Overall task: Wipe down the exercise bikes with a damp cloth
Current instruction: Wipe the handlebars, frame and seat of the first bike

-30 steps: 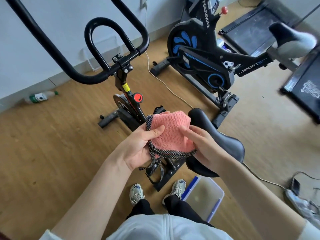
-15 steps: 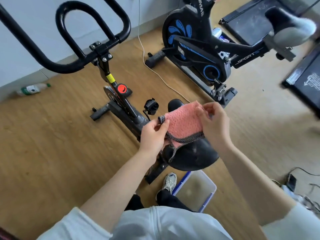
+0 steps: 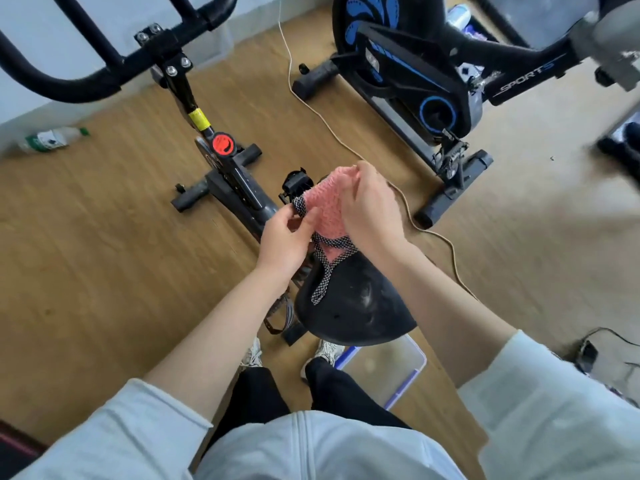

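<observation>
Above saddle [image 3: 353,306]: pink cloth [image 3: 325,206], checked trim.

Both forearms reach forward, bare below pushed-up pale sleeves, and meet above the black saddle [image 3: 349,306]. The left hand [image 3: 284,240] pinches the pink cloth [image 3: 327,209] by its checked edge between thumb and fingertips. The right hand [image 3: 372,209] curls over the cloth's far side, back facing up, fingers closed on it

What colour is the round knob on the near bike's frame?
Red-orange, on the knob of the near bike, seen clearly in the head view.
</observation>
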